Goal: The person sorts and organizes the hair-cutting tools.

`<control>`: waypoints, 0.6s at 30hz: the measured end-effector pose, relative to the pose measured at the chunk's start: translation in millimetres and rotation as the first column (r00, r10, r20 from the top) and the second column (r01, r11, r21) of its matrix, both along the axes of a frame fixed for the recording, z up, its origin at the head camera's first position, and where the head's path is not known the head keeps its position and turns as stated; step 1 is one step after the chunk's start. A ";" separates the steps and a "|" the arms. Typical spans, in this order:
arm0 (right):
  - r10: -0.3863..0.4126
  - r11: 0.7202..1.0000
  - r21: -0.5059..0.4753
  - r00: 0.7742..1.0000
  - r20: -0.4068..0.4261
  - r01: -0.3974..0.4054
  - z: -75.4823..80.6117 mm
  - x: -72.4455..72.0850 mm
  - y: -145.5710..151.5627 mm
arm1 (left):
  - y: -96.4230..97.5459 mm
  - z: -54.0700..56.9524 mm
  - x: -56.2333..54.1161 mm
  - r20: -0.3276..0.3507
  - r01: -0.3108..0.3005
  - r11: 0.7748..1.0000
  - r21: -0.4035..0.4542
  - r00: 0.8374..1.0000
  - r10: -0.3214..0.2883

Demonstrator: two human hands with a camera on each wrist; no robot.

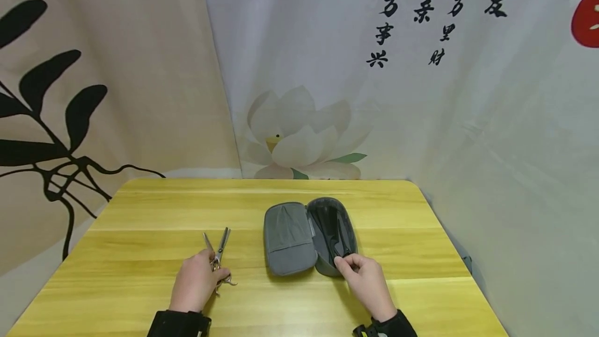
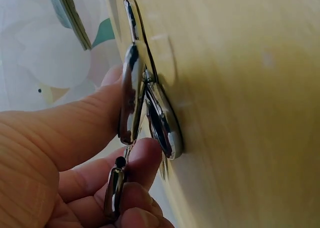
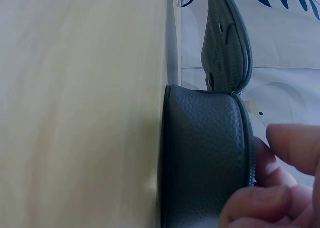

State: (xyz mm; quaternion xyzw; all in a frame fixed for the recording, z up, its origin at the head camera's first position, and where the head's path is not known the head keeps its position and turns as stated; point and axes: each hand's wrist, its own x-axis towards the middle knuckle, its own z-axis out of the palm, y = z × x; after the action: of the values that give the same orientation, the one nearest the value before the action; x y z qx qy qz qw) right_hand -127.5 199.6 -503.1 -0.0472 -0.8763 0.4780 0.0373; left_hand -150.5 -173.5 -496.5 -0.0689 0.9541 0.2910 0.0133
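My left hand grips metal hairdressing scissors at the handles, above the left part of the table. Their blades point away from me and stand apart. In the left wrist view the shiny finger loops lie between thumb and fingers. A grey zip case lies unfolded in the middle of the table. Black items sit in its right half; their kind is unclear. My right hand is at that half's near edge, fingertips at the zipped rim. Whether they pinch anything is hidden.
The case's left half has a flat pocket. All of this is on a wooden table with rounded far corners. Behind it hangs a printed cloth backdrop with a lotus, dark leaves and black characters.
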 end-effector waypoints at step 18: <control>-0.005 0.996 -0.086 0.999 -0.042 0.001 0.0 3.4 1.4 | 2.8 0.3 1.2 0.015 -0.012 1.000 0.023 1.000 0.011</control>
State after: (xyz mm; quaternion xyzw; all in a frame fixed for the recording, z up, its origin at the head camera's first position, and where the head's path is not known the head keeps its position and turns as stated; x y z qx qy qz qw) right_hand -124.1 201.0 -503.1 -0.0400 -0.8538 0.5162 0.0545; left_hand -149.3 -170.7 -496.2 -0.0765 0.9501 0.3017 0.0196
